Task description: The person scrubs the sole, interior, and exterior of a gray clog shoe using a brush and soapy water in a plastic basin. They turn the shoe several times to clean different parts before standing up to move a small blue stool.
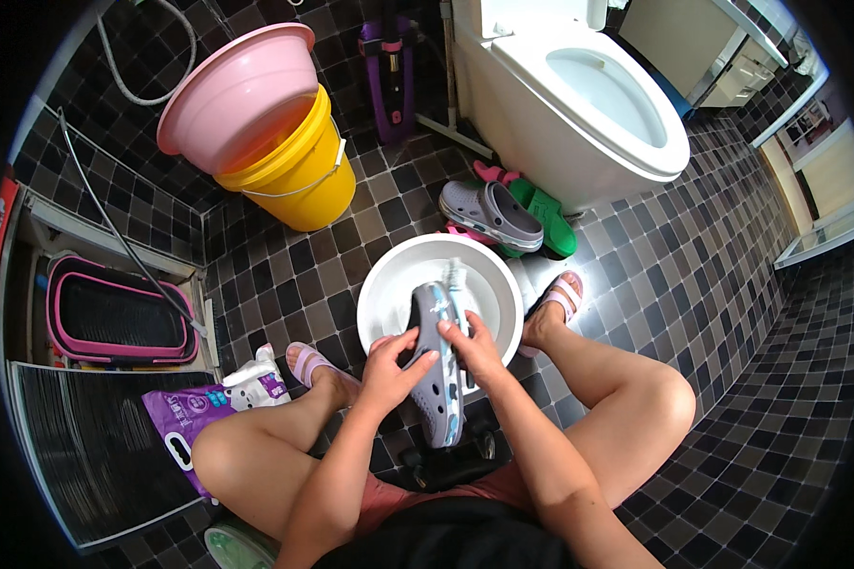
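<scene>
My left hand [393, 366] grips a grey clog [438, 391] by its side, with the thumb across the upper. The clog is tilted on edge above a white basin [368, 288], its patterned blue-and-white sole edge turned to the right. A light-coloured scrub brush [455, 276] is in my right hand [480, 350], bristle end pointing away from me. This hand is close against the clog's sole edge; part of the brush handle is hidden by the fingers. The basin stands on the tiled floor between my feet, its inside partly covered by the clog.
Beyond the basin lie another grey clog [489, 212] and green slippers [551, 220] by the toilet [576, 121]. A pink basin [245, 92] leans on a yellow bucket [306, 178]. At left are a purple bag [185, 409] and a pink-edged black tub [121, 313].
</scene>
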The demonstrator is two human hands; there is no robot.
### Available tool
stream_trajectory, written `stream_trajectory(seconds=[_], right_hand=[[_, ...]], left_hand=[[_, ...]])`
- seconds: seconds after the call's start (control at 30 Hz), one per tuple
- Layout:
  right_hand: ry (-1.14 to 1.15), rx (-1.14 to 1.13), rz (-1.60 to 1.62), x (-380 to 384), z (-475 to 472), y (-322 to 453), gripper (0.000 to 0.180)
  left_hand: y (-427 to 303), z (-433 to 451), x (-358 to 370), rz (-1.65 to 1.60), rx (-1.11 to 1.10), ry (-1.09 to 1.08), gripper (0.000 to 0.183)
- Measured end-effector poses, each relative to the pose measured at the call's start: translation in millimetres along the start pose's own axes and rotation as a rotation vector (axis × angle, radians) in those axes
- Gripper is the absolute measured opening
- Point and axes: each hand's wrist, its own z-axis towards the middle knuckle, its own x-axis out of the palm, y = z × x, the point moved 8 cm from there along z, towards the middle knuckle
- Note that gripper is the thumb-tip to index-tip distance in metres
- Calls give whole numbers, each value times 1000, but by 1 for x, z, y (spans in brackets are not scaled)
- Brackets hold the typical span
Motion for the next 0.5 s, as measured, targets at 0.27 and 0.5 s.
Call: stream_trajectory(seconds=[0.27,0.5], right_hand=[[-67,-217,-608,5,-10,23,46],[64,-475,-1203,49,-58,49,42]], left_hand=[[73,-10,14,-131,-319,-23,46],[78,-1,3,-63,-436,28,43]])
